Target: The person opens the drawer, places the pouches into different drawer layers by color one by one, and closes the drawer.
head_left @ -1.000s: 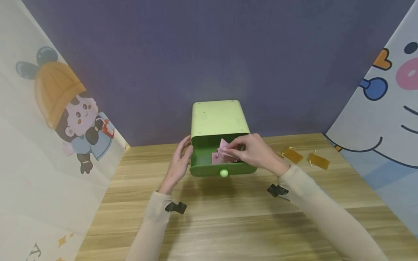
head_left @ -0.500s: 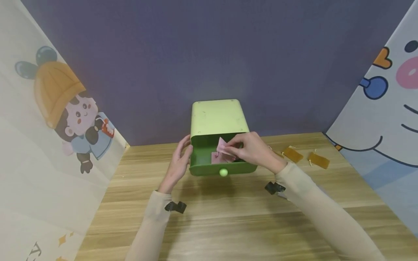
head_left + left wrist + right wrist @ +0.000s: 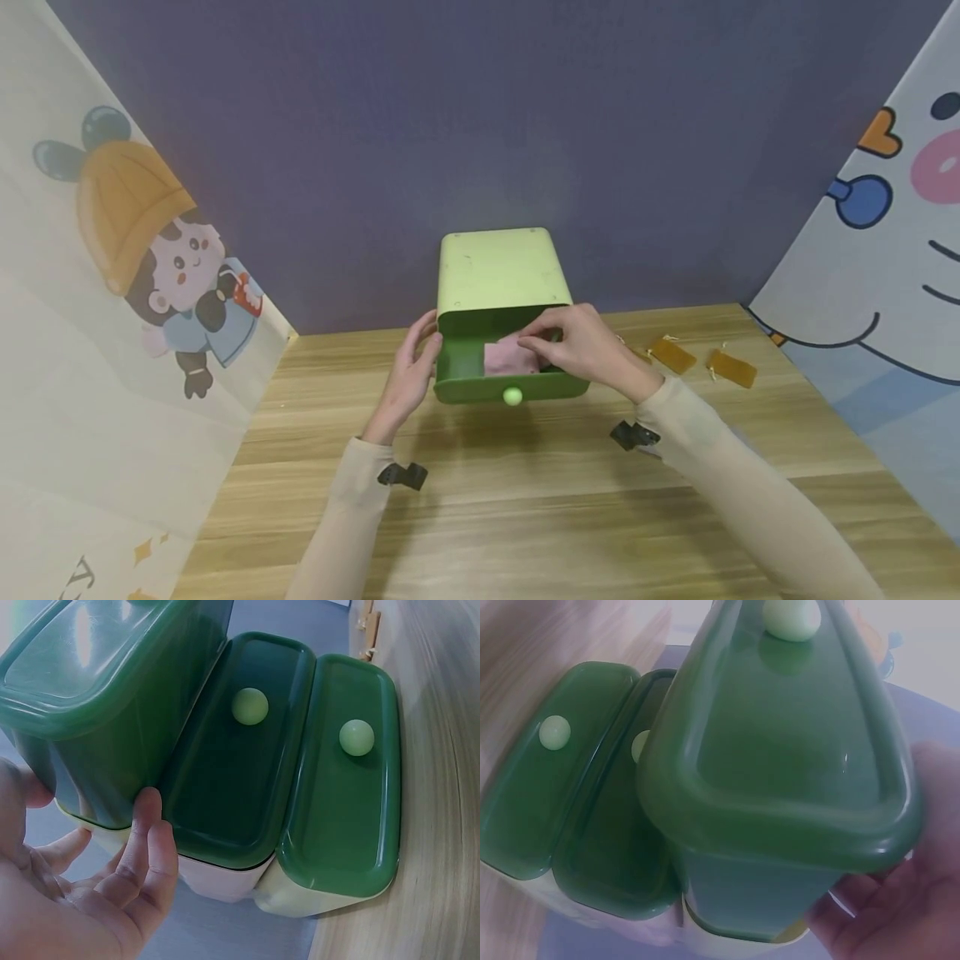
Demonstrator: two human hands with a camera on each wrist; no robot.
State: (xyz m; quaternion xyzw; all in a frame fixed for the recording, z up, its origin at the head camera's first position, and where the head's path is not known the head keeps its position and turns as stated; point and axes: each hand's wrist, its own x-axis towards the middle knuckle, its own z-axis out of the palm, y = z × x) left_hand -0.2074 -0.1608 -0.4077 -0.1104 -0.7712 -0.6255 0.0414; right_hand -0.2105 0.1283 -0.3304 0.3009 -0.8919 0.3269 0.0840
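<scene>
A green drawer (image 3: 465,389) with a round knob is pulled out of the top of a pale green cabinet (image 3: 502,267). Inside it, toward the right, lies a small flat pink pouch (image 3: 510,357). My right hand (image 3: 588,346) reaches over the drawer's right side, thumb and index finger pinching the pouch's upper right edge. Against the left side of the pulled-out drawer (image 3: 112,750) rests my left hand (image 3: 97,900), its fingers loosely spread. The drawer wall hides the pouch from both wrist views.
Two lower drawers, a middle one (image 3: 225,780) and a bottom one (image 3: 341,802), are pushed in under the top one. Small orange pouches (image 3: 731,369) with strings lie on the wooden table (image 3: 480,517) at the right. A dark wall (image 3: 480,125) stands behind the cabinet.
The pink piece that stood up from my right fingers has come down and now lies flat in the drawer, covering the pink string seen before. My left hand stays in place.
</scene>
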